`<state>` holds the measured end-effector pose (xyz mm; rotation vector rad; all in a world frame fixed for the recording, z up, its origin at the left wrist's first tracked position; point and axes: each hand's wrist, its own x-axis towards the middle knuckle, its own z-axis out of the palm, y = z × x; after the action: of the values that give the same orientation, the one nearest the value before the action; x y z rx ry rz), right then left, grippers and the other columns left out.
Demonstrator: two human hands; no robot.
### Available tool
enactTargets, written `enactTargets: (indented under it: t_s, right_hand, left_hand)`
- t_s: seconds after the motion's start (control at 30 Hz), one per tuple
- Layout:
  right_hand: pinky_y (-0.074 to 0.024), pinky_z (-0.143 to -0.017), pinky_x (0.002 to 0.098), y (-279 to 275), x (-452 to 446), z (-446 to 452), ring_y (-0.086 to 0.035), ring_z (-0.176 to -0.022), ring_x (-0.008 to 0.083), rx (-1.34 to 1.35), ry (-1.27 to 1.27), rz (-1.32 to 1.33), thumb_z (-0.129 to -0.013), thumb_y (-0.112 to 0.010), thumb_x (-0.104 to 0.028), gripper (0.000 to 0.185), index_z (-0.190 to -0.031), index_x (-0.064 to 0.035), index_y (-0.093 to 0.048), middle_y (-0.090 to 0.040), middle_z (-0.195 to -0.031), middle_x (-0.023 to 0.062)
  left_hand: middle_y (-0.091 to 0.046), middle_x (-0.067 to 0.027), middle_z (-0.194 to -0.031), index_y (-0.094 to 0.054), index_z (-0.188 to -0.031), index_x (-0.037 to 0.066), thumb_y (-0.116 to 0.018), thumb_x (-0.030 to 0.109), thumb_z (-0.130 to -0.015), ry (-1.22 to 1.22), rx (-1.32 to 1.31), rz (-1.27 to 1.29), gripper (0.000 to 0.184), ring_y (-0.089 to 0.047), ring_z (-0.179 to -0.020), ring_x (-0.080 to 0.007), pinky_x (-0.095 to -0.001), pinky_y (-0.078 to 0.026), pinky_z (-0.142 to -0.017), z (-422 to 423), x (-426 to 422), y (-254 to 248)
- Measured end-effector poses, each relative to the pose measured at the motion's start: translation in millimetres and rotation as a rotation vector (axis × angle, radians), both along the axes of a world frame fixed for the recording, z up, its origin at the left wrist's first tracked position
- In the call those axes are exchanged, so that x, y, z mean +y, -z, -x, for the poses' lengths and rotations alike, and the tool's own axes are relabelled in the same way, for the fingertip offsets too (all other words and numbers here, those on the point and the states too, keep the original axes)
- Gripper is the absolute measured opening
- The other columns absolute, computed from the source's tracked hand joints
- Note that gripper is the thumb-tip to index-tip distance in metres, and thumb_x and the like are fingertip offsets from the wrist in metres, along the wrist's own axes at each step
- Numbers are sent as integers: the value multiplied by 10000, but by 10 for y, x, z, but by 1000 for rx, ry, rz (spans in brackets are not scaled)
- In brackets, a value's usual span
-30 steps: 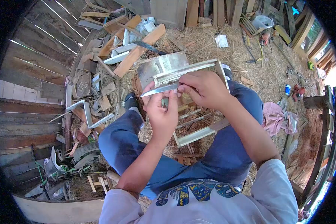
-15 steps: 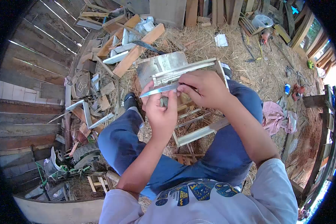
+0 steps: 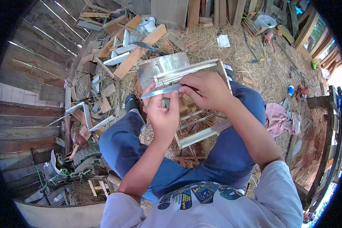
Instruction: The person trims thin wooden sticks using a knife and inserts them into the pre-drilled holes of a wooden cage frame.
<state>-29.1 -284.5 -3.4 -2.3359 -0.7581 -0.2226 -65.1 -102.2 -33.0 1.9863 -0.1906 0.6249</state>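
A knife point(image 3: 155, 92) with a shiny, pointed blade lies across my hands, tip to the left. My right hand point(image 3: 203, 89) is closed round its handle end, most of which the fingers hide. My left hand point(image 3: 161, 110) is closed about the blade, fingers behind it and thumb at its base. Whether a small piece is also between those fingers is hidden. Below and beyond the hands a wooden frame point(image 3: 205, 133) with thin bars rests between my legs, tilted. A worn flat board point(image 3: 148, 72) lies just past it.
Scrap wood, including a long plank point(image 3: 140, 51), is piled at the left. A white angled frame piece point(image 3: 88, 114) is near my left knee. A pink cloth point(image 3: 276, 118) lies right of my right knee. Straw covers the floor, with a power tool point(image 3: 302, 91) at the right.
The hands and knife keep nearly the same pose. The whole view has shifted slightly, so everything appears a little further left.
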Motion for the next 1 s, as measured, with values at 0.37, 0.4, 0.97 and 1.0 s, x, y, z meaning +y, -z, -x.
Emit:
enactTargets:
  t_s: [0.37, 0.4, 0.97, 1.0]
  right_hand:
    - [-518, -635, 466, -94, -107, -118, -671, -761, 368, 41, 244, -38, -931, -647, -301, 188, -943, -115, -668, -686, -825, 122]
    - [-518, -639, 468, -56, -88, -99, -671, -768, 366, 9, 142, -52, -935, -644, -302, 189, -946, -115, -670, -686, -829, 123]
    - [-483, -663, 379, 19, -98, -60, -606, -705, 324, 94, 80, -157, -986, -613, -214, 192, -990, -23, -635, -621, -786, 168]
    - [-480, -660, 380, -11, -103, -70, -603, -699, 321, 116, 103, -173, -987, -610, -208, 188, -990, -21, -634, -619, -781, 167]
  left_hand:
    - [-728, -57, -898, -678, -858, 61, -735, 87, -892, 49, 55, -68, 71, -520, -1144, -276, -450, -339, -1091, -6, 18, -52]
    - [-750, -23, -919, -685, -878, 71, -726, 104, -921, 73, 88, -59, 68, -502, -1165, -256, -426, -299, -1109, -11, 34, -39]
    - [-708, -25, -819, -694, -918, 70, -711, 104, -916, 70, 99, -3, 38, -476, -1226, -291, -467, -280, -1124, 7, 36, -55]
    - [-725, -23, -828, -698, -930, 67, -694, 109, -929, 84, 105, -4, 42, -475, -1222, -286, -463, -276, -1128, 8, 42, -77]
